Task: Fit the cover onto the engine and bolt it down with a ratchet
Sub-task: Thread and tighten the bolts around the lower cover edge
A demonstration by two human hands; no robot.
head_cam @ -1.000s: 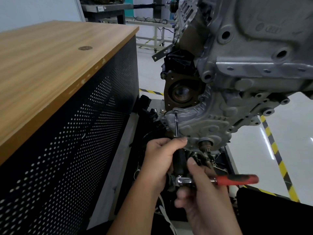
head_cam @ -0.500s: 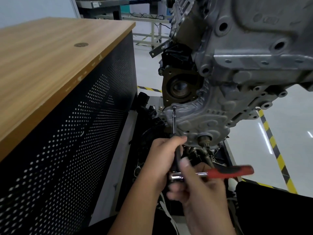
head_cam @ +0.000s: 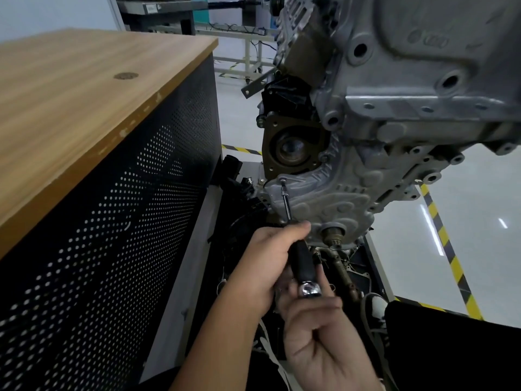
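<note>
Swung since the earlier frame: ratchet [head_cam: 309,289], red handle now hidden under the right hand, chrome head showing. Workbench [head_cam: 84,88], wood top, perforated black side. Left hand [head_cam: 265,258], curled around the black extension grip [head_cam: 301,259]; thin shaft reaching a bolt [head_cam: 282,181] on the cover [head_cam: 324,201]. Right hand [head_cam: 318,328], fingers closed about the ratchet. Cover: grey ribbed casting, seated low on the engine [head_cam: 408,80]. Embossed engine marking, unreadable.

Rough matt cast-metal cover [head_cam: 324,198] — glossy chrome ratchet [head_cam: 309,289], wood-grain worktop [head_cam: 84,88].
</note>
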